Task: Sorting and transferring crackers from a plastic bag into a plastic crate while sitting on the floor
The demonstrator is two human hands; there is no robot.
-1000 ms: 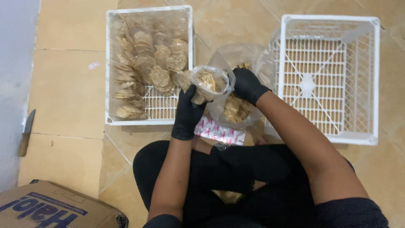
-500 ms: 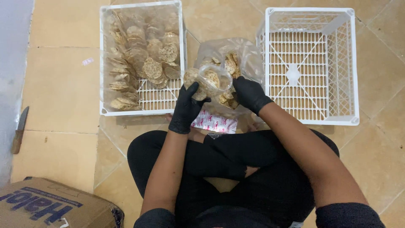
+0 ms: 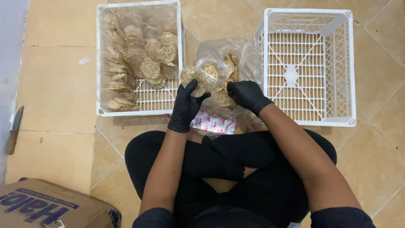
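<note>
- Knife [image 3: 14, 131] lies on the floor at far left, near the grey strip, well apart from everything else.
- Cardboard box [image 3: 50, 207] at bottom left corner, only partly in view.
- Left white crate [image 3: 139, 107] on the tiled floor, holds many clear-wrapped stacks of round crackers [image 3: 147, 69], piled mostly toward its left and far side.
- Left hand [image 3: 185, 105], black glove, just at the near right corner of the left crate; fingers curled, pinching a small clear packet of crackers [image 3: 198, 78] from below, thumb up against it.
- Small packet sits between the two crates, touching the bigger bag.
- Pink-and-white sachet strip [image 3: 212, 123] lies on the floor just under the hands, by the person's crossed legs.
- Big clear plastic bag [image 3: 230, 63] of loose crackers stands between the crates, in front of the person.
- Right hand [image 3: 247, 95], black glove, closed on the near side of the big bag, fingers gripping the plastic; what is under the fingertips, cannot tell.
- Right white crate [image 3: 344, 67] stands on the floor at right, just beside the bag.
</note>
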